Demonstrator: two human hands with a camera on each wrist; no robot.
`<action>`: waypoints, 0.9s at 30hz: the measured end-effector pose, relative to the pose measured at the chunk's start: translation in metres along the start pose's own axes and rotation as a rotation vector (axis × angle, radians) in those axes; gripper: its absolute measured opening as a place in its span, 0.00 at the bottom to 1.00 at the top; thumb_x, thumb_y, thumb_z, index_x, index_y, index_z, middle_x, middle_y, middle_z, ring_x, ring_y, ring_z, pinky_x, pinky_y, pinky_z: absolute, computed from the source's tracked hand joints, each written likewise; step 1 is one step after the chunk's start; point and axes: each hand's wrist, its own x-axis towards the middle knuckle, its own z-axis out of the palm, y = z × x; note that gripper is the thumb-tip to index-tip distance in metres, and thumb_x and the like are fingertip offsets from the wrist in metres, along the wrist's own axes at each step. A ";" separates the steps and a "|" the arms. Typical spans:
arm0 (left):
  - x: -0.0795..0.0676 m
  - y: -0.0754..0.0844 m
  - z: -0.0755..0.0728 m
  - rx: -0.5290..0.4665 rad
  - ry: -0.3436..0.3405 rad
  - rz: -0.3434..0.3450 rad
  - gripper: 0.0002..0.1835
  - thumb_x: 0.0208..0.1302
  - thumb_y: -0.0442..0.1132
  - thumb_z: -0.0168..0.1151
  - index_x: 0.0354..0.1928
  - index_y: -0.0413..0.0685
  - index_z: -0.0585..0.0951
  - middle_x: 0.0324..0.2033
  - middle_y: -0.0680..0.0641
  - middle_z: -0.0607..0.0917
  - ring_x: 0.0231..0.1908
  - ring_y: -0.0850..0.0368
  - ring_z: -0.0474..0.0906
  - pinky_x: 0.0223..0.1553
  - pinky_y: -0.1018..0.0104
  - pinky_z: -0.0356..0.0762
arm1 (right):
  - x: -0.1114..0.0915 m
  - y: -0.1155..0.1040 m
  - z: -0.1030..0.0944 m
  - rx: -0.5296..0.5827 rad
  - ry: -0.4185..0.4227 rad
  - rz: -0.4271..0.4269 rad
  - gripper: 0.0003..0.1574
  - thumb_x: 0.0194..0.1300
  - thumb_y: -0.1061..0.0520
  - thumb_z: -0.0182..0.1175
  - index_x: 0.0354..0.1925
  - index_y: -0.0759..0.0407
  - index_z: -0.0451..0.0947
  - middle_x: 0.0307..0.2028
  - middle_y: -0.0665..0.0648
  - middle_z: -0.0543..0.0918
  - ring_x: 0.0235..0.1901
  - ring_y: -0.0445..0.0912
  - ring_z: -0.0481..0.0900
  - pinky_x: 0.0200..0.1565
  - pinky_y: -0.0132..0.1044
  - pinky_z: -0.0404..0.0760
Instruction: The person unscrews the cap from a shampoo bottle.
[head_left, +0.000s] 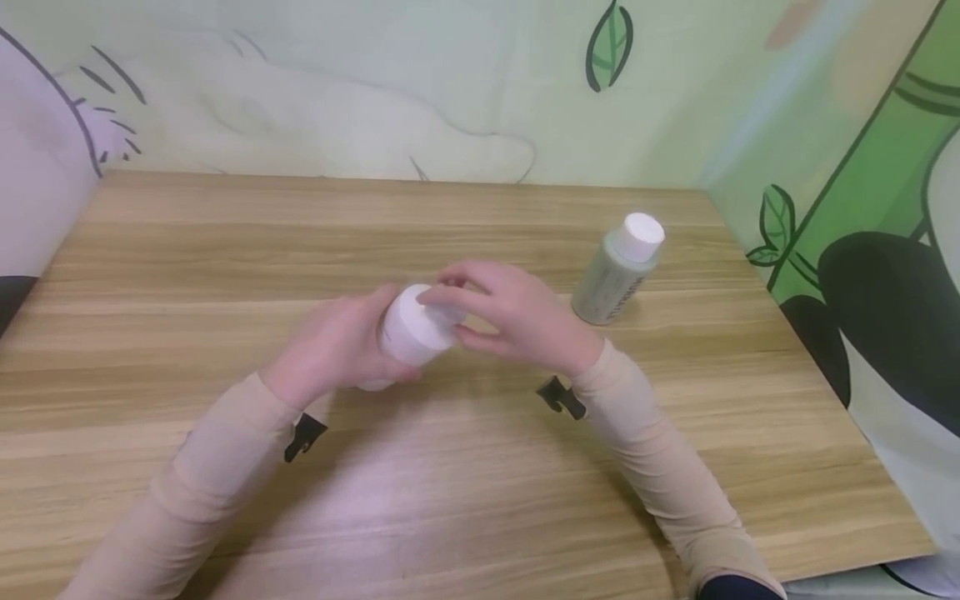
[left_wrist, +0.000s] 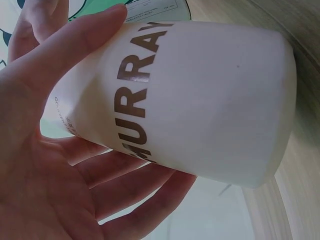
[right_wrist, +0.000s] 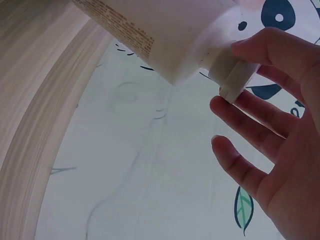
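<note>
Taking the white bottle (head_left: pixel 411 337) as the dial's centre, beige sleeves (head_left: pixel 652 458) come in from eight and four o'clock, a small black clip (head_left: pixel 561 397) beside each wrist. The left hand (head_left: pixel 330 346), at nine, curls thumb and fingers round the bottle, which lies tilted above the middle of the worktop (head_left: pixel 480 517), brown "MURRAY" lettering on its side. The right hand (head_left: pixel 525 317), at about three, pinches the bottle's cap (right_wrist: pixel 232 75), two fingers free of it. Farther off, between two and three, stands a grey-green bottle (head_left: pixel 611 279) with a white cap. Beyond is a leaf-and-panda-patterned wall (head_left: pixel 360 133).
</note>
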 end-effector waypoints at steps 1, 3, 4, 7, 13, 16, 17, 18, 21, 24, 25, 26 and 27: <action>-0.001 0.000 -0.001 0.000 -0.001 -0.003 0.43 0.40 0.50 0.78 0.60 0.43 0.71 0.42 0.40 0.86 0.38 0.45 0.83 0.41 0.49 0.81 | 0.001 -0.001 0.000 -0.019 0.003 -0.010 0.24 0.58 0.59 0.66 0.54 0.53 0.77 0.48 0.60 0.81 0.45 0.51 0.81 0.47 0.42 0.80; -0.002 -0.001 -0.002 -0.004 0.000 0.000 0.43 0.40 0.50 0.78 0.60 0.43 0.71 0.42 0.40 0.86 0.37 0.45 0.83 0.41 0.49 0.81 | 0.001 -0.002 -0.001 -0.040 0.015 -0.020 0.24 0.57 0.60 0.67 0.53 0.54 0.78 0.48 0.60 0.81 0.46 0.52 0.81 0.46 0.43 0.80; -0.002 -0.001 -0.003 -0.005 0.001 0.000 0.43 0.40 0.51 0.78 0.60 0.43 0.71 0.42 0.40 0.86 0.37 0.46 0.83 0.41 0.49 0.81 | 0.002 -0.002 -0.002 -0.040 0.021 -0.019 0.23 0.57 0.61 0.67 0.53 0.55 0.78 0.48 0.60 0.82 0.46 0.52 0.81 0.47 0.44 0.80; -0.003 -0.002 -0.004 -0.016 0.000 -0.015 0.44 0.40 0.51 0.77 0.61 0.43 0.70 0.42 0.40 0.86 0.38 0.45 0.83 0.41 0.48 0.81 | 0.001 -0.002 -0.005 -0.016 0.051 0.004 0.24 0.55 0.64 0.67 0.52 0.58 0.78 0.48 0.61 0.82 0.47 0.53 0.81 0.50 0.43 0.80; -0.003 -0.009 -0.012 -0.124 -0.006 -0.081 0.44 0.40 0.50 0.78 0.61 0.42 0.69 0.46 0.37 0.84 0.44 0.41 0.83 0.47 0.44 0.80 | 0.000 0.004 -0.005 0.100 0.117 0.123 0.25 0.54 0.67 0.67 0.51 0.66 0.75 0.50 0.62 0.81 0.52 0.52 0.79 0.58 0.39 0.78; -0.003 -0.018 -0.022 -0.160 0.015 -0.124 0.46 0.40 0.50 0.77 0.62 0.42 0.68 0.48 0.36 0.83 0.46 0.39 0.82 0.49 0.42 0.79 | 0.002 0.007 0.002 0.124 0.137 0.165 0.25 0.53 0.67 0.68 0.50 0.69 0.74 0.49 0.63 0.82 0.52 0.54 0.79 0.60 0.42 0.76; -0.003 -0.022 -0.026 -0.165 0.025 -0.138 0.46 0.40 0.50 0.77 0.63 0.41 0.68 0.49 0.36 0.83 0.47 0.39 0.82 0.49 0.42 0.79 | 0.004 0.007 0.005 0.134 0.135 0.180 0.25 0.52 0.67 0.68 0.49 0.69 0.74 0.49 0.64 0.82 0.52 0.55 0.79 0.59 0.43 0.76; -0.004 -0.026 -0.031 -0.173 0.036 -0.151 0.47 0.41 0.49 0.77 0.64 0.41 0.67 0.50 0.35 0.83 0.48 0.38 0.81 0.49 0.41 0.78 | 0.005 0.008 0.009 0.140 0.127 0.197 0.25 0.52 0.67 0.68 0.49 0.70 0.74 0.49 0.65 0.82 0.52 0.55 0.78 0.60 0.44 0.75; -0.006 -0.038 -0.046 -0.201 0.069 -0.192 0.47 0.42 0.49 0.77 0.64 0.41 0.67 0.51 0.35 0.81 0.49 0.37 0.80 0.51 0.40 0.76 | 0.009 0.010 0.022 0.182 0.078 0.256 0.27 0.53 0.67 0.67 0.52 0.71 0.72 0.50 0.65 0.81 0.54 0.55 0.77 0.62 0.43 0.74; -0.009 -0.052 -0.059 -0.233 0.097 -0.221 0.46 0.42 0.49 0.77 0.64 0.42 0.67 0.52 0.35 0.81 0.50 0.38 0.78 0.51 0.40 0.75 | 0.011 0.014 0.035 0.234 0.021 0.297 0.30 0.54 0.67 0.66 0.56 0.70 0.71 0.54 0.65 0.79 0.57 0.54 0.76 0.63 0.41 0.74; -0.010 -0.057 -0.062 -0.244 0.101 -0.231 0.46 0.42 0.50 0.78 0.64 0.42 0.68 0.53 0.36 0.80 0.51 0.38 0.78 0.51 0.40 0.75 | 0.011 0.015 0.040 0.255 0.006 0.309 0.31 0.54 0.67 0.66 0.57 0.69 0.71 0.55 0.65 0.79 0.57 0.54 0.76 0.63 0.40 0.74; -0.010 -0.062 -0.064 -0.255 0.104 -0.239 0.47 0.42 0.51 0.78 0.64 0.42 0.68 0.53 0.36 0.80 0.51 0.39 0.77 0.52 0.39 0.74 | 0.012 0.016 0.044 0.280 -0.009 0.320 0.32 0.54 0.67 0.66 0.58 0.69 0.71 0.56 0.64 0.79 0.57 0.53 0.76 0.62 0.40 0.75; -0.011 -0.068 -0.066 -0.266 0.103 -0.248 0.47 0.42 0.52 0.78 0.64 0.43 0.67 0.54 0.36 0.80 0.52 0.39 0.77 0.53 0.39 0.74 | 0.013 0.017 0.048 0.305 -0.026 0.333 0.32 0.54 0.66 0.66 0.58 0.68 0.71 0.56 0.64 0.79 0.57 0.53 0.76 0.62 0.40 0.75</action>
